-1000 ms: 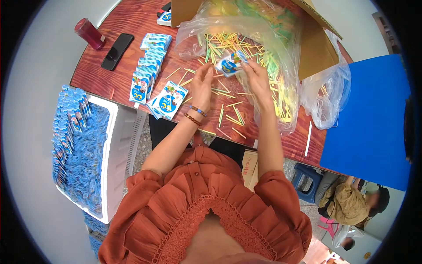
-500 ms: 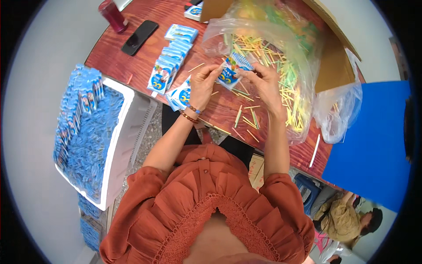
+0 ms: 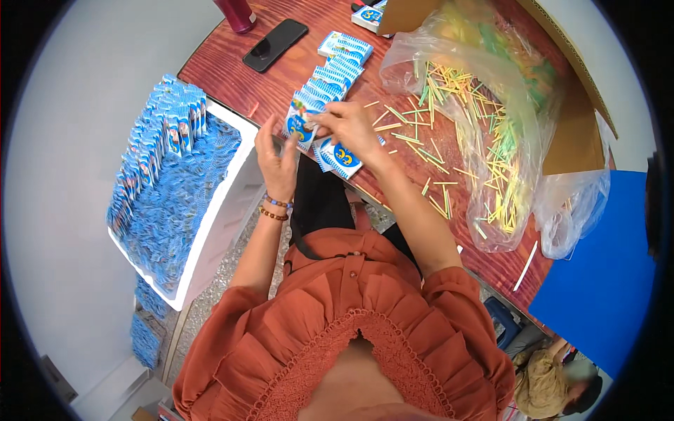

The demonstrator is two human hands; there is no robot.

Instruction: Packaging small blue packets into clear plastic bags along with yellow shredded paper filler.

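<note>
A row of overlapping blue-and-white packets [image 3: 344,64] runs across the wooden table on the left. My right hand [image 3: 351,130] pinches the right edge of the nearest packet [image 3: 300,121], at the row's front end. My left hand [image 3: 279,163] is open beside that packet's left side, thumb and fingers apart, over the table edge. More packets [image 3: 344,157] lie loose just under my right wrist, near the table's edge. Thin yellow and green sticks [image 3: 428,151] are scattered to the right of my right hand.
A white bin [image 3: 232,182] full of blue packets stands at the left. A black phone [image 3: 275,45] and a red bottle [image 3: 237,15] are at the far left. A clear plastic bag [image 3: 519,175] of sticks spills from a cardboard box [image 3: 572,105]. Someone sits at lower right.
Both hands have moved left, from over the scattered sticks to the row's front end. The packet they held between them is now at the row, and my left hand has let go.
</note>
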